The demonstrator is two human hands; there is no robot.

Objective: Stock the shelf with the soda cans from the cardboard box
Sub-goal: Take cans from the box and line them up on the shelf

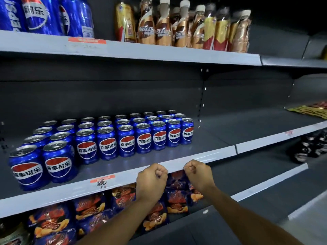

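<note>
Dim store aisle, grey metal shelving unit (247, 96) with dark back panels, several tiers. Middle shelf (159, 156): soda cans (108, 144), blue, upright, packed in rows on the left half; right half bare grey. Front lip carries an orange price tag (102, 178). Top shelf (159, 52): bigger blue cans (44, 15) at left, coffee bottles (177, 23) in brown and gold wrap to the right. Bottom tier: blue snack bags (92, 209) lying stacked. Far right bay: yellow packets (307, 110), blurred. Left hand (152, 181) and right hand (199, 175) both in front of the middle shelf lip, near each other, fingers curled into fists, holding nothing. Cardboard box not in view.
</note>
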